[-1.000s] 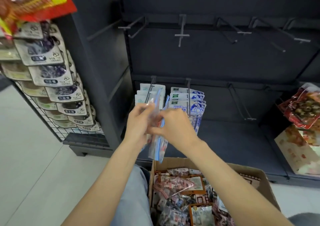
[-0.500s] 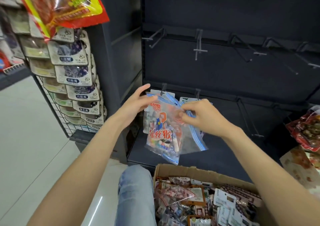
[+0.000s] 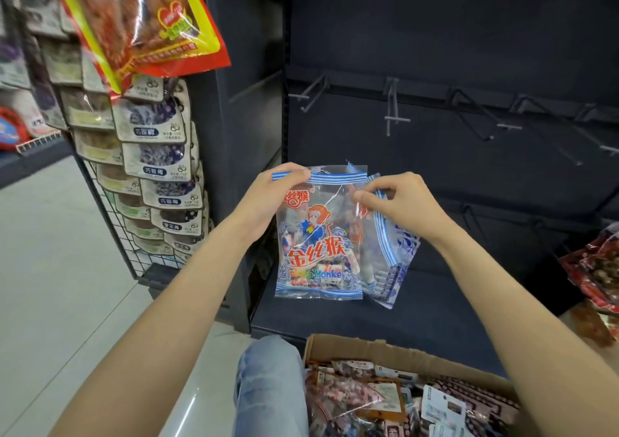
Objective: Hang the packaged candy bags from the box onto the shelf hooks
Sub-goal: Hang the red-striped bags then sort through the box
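My left hand (image 3: 268, 200) grips the blue-striped top edge of a clear candy bag (image 3: 318, 252) printed with an orange monkey. The bag faces me, upright, in front of the dark shelf. My right hand (image 3: 402, 202) pinches the top of a second, similar bag (image 3: 392, 262) that sits tilted just behind and to the right of the first. Empty metal hooks (image 3: 392, 115) stick out of the shelf's upper rail, above both hands. The open cardboard box (image 3: 385, 348) of mixed candy packets sits below, at my knee.
A wire rack (image 3: 114, 232) of grey pouches stands at left, with a red and yellow bag (image 3: 140, 24) hanging above it. Red snack packets (image 3: 596, 269) lie at the right edge. My jeans-clad knee (image 3: 268, 383) is beside the box.
The bags have come up and away from the lower hooks and turned to face me. My hands have spread apart, each holding one bag. The view has tilted up.
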